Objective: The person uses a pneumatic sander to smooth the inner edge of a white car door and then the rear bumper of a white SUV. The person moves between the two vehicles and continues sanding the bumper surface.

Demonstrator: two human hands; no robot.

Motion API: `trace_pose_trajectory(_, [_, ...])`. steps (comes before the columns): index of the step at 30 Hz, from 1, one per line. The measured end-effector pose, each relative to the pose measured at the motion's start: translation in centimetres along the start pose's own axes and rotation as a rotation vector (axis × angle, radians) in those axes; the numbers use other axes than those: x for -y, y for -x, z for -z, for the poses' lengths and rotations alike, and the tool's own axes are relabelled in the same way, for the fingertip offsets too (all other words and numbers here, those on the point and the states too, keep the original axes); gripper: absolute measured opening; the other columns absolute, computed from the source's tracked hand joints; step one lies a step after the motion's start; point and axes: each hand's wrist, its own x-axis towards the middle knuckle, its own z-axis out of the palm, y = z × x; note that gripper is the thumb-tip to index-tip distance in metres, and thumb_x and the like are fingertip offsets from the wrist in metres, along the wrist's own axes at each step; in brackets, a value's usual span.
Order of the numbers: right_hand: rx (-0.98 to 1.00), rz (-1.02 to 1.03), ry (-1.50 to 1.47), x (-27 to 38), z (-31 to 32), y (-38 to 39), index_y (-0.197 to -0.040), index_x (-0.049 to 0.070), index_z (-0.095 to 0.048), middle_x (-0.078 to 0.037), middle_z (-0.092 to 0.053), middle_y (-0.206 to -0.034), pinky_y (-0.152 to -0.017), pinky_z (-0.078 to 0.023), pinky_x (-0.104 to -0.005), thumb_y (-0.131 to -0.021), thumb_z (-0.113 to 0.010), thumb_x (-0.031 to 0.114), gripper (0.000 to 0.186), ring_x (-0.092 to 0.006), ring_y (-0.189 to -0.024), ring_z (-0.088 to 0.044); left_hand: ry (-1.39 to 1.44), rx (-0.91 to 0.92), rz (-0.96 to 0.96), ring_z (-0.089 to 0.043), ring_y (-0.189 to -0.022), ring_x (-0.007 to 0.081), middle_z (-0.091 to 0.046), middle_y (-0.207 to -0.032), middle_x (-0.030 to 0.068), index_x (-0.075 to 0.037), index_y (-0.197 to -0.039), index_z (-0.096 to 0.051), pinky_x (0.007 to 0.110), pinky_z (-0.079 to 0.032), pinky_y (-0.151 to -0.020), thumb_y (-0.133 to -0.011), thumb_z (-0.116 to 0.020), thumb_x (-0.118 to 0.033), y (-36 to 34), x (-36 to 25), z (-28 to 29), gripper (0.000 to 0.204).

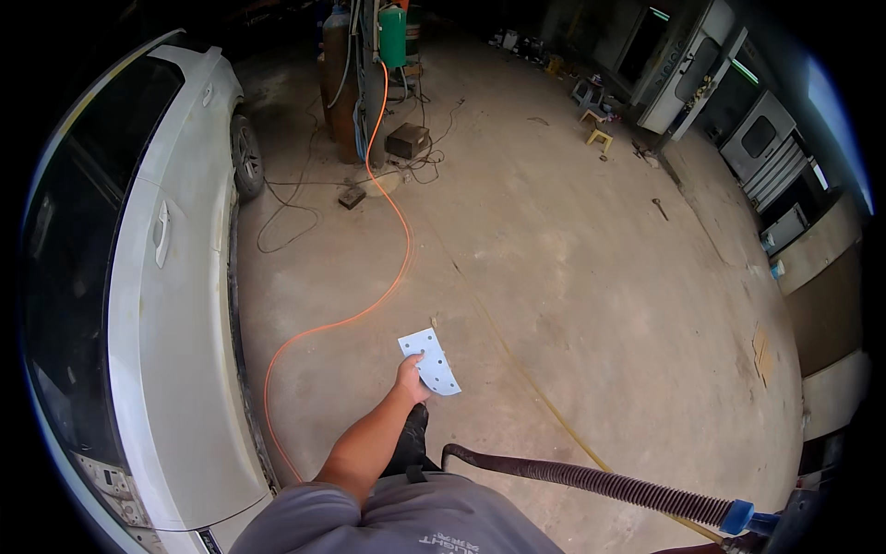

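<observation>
Right now your left hand (pixel 413 379) is closed around one pale blue sheet (pixel 437 366), thumb on its face and fingers beneath. The sheet has several round holes and is held over the floor (pixel 554 277), toward its near edge and left of its middle. Your right hand is out of view, so you cannot tell its state from here.

As for containers, one green tank (pixel 393 39) hangs at the floor's far edge, left of the middle, and you cannot see what is inside. Beside it stands at least one tall brown cylinder (pixel 336 78), its contents hidden too. Near their foot you have one dark box (pixel 408 140), its inside not visible, and one smaller dark block (pixel 351 197) among loose cables.

Count three hoses: an orange one (pixel 407 249) curving from below the tank to the near left corner, a thin yellow one (pixel 544 397) running slantwise to the near right corner, and a dark ribbed one (pixel 591 478) with a blue end, beside your waist. One car (pixel 185 323) fills the left edge, showing you two door handles and one wheel (pixel 246 157). Toward the far right corner sit one yellow stool (pixel 600 138) and one hammer-like tool (pixel 660 209).
</observation>
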Motion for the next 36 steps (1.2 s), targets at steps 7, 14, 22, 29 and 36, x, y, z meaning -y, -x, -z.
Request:
trace_pose_trajectory(7, [-0.334, 0.111, 0.313, -7.6, -3.8, -5.6, -0.131, 0.000, -0.053, -0.017, -0.059, -0.125, -0.092, -0.055, -0.0524, -0.088, -0.063, 0.045, 0.063, -0.0355, -0.108, -0.063, 0.288, 0.358, 0.050, -0.044, -0.144, 0.0534, -0.049, -0.152, 0.0316, -0.004, -0.147, -0.051, 0.065, -0.033, -0.122, -0.094, -0.055, -0.037, -22.4, 0.4, -17.8, 0.063])
trace_pose_trajectory(14, [-0.597, 0.061, 0.451, -17.4, -9.1, -10.9, -0.123, 0.001, -0.055, -0.015, -0.058, -0.118, -0.088, -0.055, -0.0540, -0.091, -0.062, 0.046, 0.056, -0.0352, -0.102, -0.061, 0.705, 0.376, -0.086, -0.043, -0.145, 0.0540, -0.047, -0.151, 0.0335, -0.006, -0.148, -0.048, 0.070, -0.030, -0.121, -0.094, -0.055, -0.041, -39.6, -11.1, -32.3, 0.064])
trace_pose_trajectory(22, [-0.759, -0.021, 0.500, -31.4, -11.9, -16.6, -0.114, 0.002, -0.058, -0.013, -0.058, -0.109, -0.083, -0.054, -0.0559, -0.095, -0.061, 0.048, 0.050, -0.0349, -0.095, -0.060, 0.336, -0.129, -0.307, -0.057, -0.131, 0.0346, -0.063, -0.138, 0.0078, -0.019, -0.138, -0.058, 0.062, -0.042, -0.112, -0.096, -0.054, -0.038, -58.3, -38.4, -27.2, 0.047])
trace_pose_trajectory(29, [-0.854, -0.162, 0.520, -49.4, -12.2, -23.0, -0.106, 0.003, -0.060, -0.011, -0.057, -0.102, -0.079, -0.054, -0.0575, -0.099, -0.060, 0.050, 0.047, -0.0346, -0.088, -0.059, -0.079, -0.447, -0.752, -0.065, -0.120, 0.0291, -0.066, -0.133, 0.0060, -0.012, -0.140, -0.057, 0.050, -0.051, -0.101, -0.102, -0.056, -0.041, -65.1, -55.1, -33.8, 0.048])
trace_pose_trajectory(36, [-0.533, -0.524, 1.203, -83.6, -7.5, -22.4, -0.129, -0.008, -0.062, -0.019, -0.070, -0.120, -0.084, -0.060, -0.0420, -0.086, -0.075, 0.023, 0.055, -0.0290, -0.098, -0.072, -0.233, -0.358, -0.867, -0.066, -0.114, 0.0260, -0.066, -0.126, 0.0093, -0.003, -0.135, -0.058, 0.043, -0.052, -0.100, -0.103, -0.061, -0.032, -68.1, -55.6, -48.6, 0.044])
